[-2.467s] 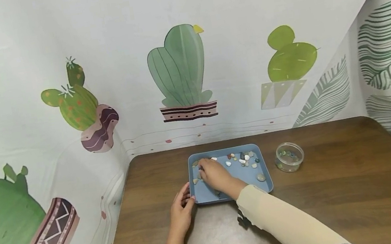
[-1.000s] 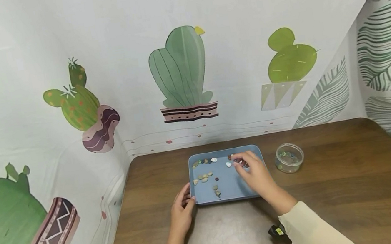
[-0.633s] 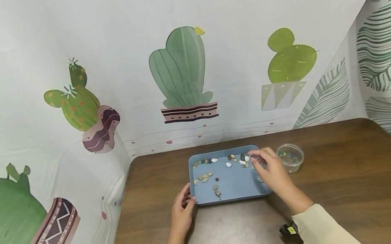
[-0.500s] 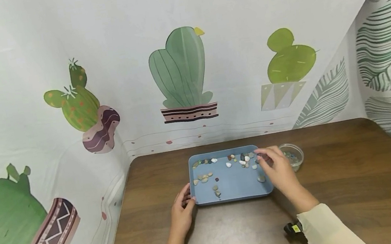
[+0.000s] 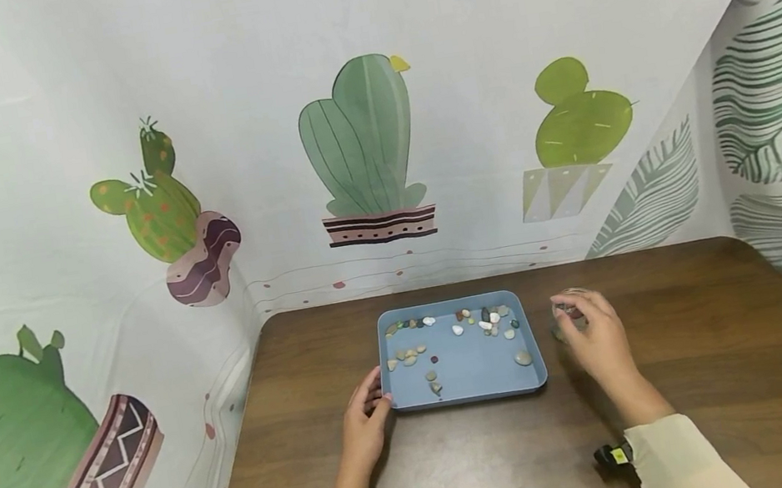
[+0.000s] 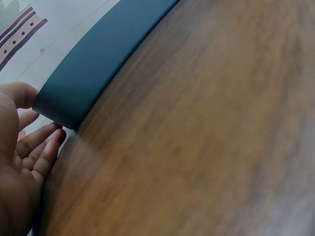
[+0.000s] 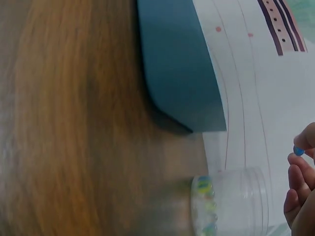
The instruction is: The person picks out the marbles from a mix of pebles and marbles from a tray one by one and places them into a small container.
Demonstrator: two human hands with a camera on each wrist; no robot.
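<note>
My left hand (image 5: 366, 414) holds the near left corner of a blue tray (image 5: 472, 379), thumb at the front and fingers along the left side. In the left wrist view its fingers (image 6: 47, 152) touch the tray's corner. Colourful pebbles lie in the tray: a short row (image 5: 406, 324) at the back left, tan pebbles (image 5: 408, 356) below it, and a mixed cluster (image 5: 489, 322) at the back right. My right hand (image 5: 598, 335) is over the clear round tub (image 7: 236, 201), which contains greenish marbles (image 7: 205, 206). Its thumb and finger pinch a small blue marble (image 7: 298, 150).
The tray and tub stand on a brown wooden table (image 5: 710, 348). Behind it hangs a white cloth (image 5: 471, 122) printed with cacti and leaves. A large grey pebble (image 5: 523, 358) lies near the tray's right wall.
My right hand has moved from the tray's back left, across the pebbles, to the tub outside on the right. The back-left row has come into view. My left hand stays put.
</note>
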